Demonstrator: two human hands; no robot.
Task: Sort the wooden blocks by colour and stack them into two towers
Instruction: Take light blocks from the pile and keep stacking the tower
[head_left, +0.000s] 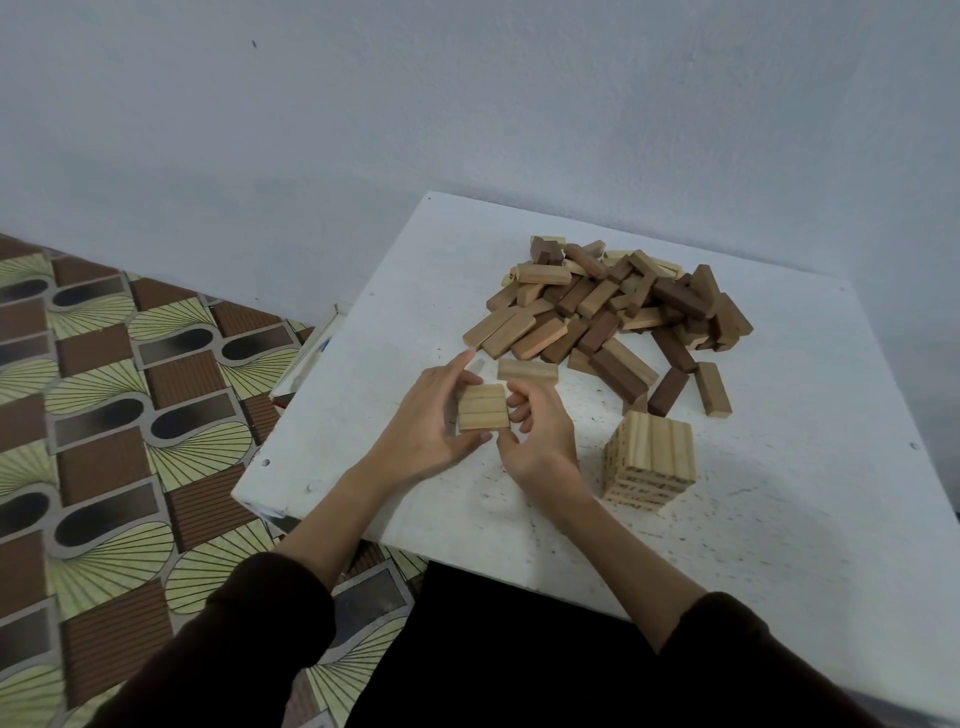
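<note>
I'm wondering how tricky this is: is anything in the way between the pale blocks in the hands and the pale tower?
Nothing loose. The held blocks are left of the tower, and only the right hand and bare table lie between. The pile is farther back.

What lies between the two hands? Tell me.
A flat row of light blocks, side by side, held between the left hand and the right hand, as the head view shows.

Two hands (421, 421) (543, 441), three gathered blocks (483, 408), one tower (652, 447), one pile (608, 301).
</note>
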